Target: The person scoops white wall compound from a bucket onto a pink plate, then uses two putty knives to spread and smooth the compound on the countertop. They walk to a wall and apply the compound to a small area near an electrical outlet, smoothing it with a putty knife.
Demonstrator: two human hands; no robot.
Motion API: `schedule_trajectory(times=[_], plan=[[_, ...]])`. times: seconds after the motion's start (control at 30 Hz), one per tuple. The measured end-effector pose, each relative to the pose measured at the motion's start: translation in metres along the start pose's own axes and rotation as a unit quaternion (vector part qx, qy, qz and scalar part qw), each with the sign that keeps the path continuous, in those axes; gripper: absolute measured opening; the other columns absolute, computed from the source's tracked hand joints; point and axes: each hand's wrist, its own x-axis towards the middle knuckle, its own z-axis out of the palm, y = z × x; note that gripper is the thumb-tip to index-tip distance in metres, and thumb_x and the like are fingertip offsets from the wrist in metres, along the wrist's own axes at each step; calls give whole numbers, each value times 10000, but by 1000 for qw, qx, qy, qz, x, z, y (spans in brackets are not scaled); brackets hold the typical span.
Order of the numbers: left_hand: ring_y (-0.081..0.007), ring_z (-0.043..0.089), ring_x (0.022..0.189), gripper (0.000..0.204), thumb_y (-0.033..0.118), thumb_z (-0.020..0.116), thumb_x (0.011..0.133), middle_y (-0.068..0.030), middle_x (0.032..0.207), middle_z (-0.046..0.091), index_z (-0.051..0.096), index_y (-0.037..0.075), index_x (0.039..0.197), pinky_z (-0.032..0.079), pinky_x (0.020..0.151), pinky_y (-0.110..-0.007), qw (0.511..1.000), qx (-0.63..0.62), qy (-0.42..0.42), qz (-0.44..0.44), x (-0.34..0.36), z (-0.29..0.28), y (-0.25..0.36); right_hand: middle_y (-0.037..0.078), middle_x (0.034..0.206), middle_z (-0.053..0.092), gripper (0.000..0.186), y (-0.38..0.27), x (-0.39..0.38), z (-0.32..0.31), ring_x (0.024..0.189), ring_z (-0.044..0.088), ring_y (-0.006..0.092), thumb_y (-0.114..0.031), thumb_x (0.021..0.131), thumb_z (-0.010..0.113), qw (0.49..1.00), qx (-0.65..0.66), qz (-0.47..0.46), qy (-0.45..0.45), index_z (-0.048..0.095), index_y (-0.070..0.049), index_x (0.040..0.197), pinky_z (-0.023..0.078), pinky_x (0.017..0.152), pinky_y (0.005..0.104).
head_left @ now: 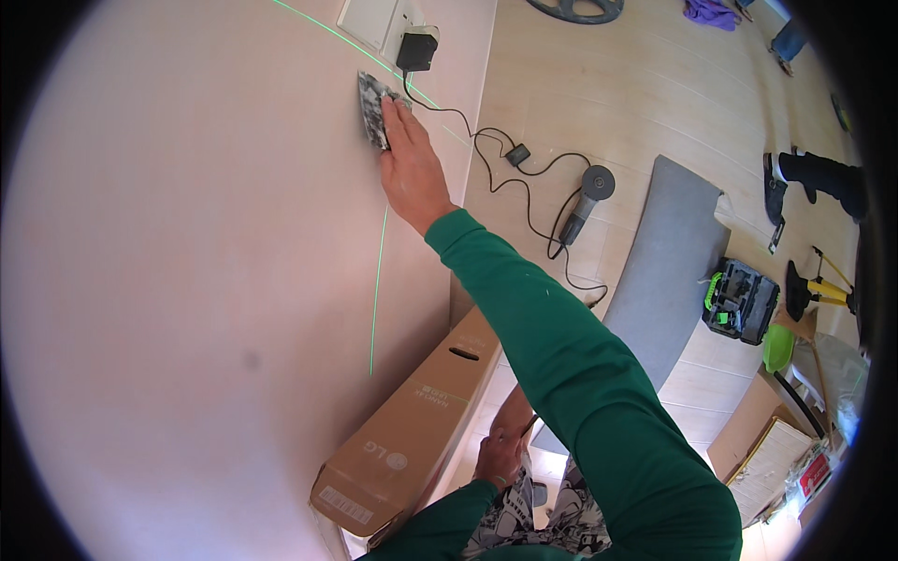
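Observation:
My right hand [416, 178] reaches up to the pale wall [215, 206], its fingers pressed on a flat, thin grey-and-white stained piece [373, 110] that lies against the wall. Just above it, a black plug adapter [417, 49] sits in a white wall socket [369, 21]. Low by my body, my left hand [500, 458] is closed, with a thin dark edge showing beside its fingers. What it holds is mostly hidden by my right sleeve.
A long cardboard box [412, 435] leans along the wall. On the tiled floor lie an angle grinder [586, 201] with trailing cable, a grey mat [666, 248] and an open toolbox [741, 299]. Green laser lines cross the wall. Another person's legs [823, 178] show at right.

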Motion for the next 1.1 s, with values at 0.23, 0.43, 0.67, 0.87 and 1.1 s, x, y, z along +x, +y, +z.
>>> schedule_trajectory(times=[0.23,0.43,0.67,0.87,1.1], plan=[[-353,602,1212,479,179,661,1014,-156,1172,702,624,99,1485,511,937,-518,1000,9,-5,30,2,7,-2,313,1647,408,760,-21,-41,-5,1493,435,488,3,935,613,997,20,40,-59,375,-22,1657,435,1226,495],[-354,611,1192,491,198,667,1007,-167,1138,699,623,94,1485,511,936,-517,999,24,7,22,6,10,1,250,1573,536,702,-23,-78,-43,1448,515,429,46,938,555,996,55,48,-52,446,-49,1625,464,1199,479],[-359,616,1200,482,204,660,1015,-173,1149,701,620,90,1482,513,935,-525,1000,14,15,15,5,14,1,246,1517,577,656,2,-22,-22,1399,554,421,69,963,509,998,-22,46,36,440,-32,1608,490,1151,479],[-362,618,1189,481,197,663,1015,-160,1121,705,619,93,1482,509,933,-518,1000,12,10,9,3,19,3,257,1534,562,642,11,-1,-18,1396,553,435,23,991,506,998,-12,56,17,419,-27,1625,490,1151,483],[-341,624,1171,475,207,678,1014,-156,1140,712,626,115,1477,504,927,-519,1000,-4,9,11,2,12,7,259,1611,500,713,20,-1,-19,1462,496,475,-65,989,567,998,-1,36,-59,386,-106,1678,449,1210,483]])
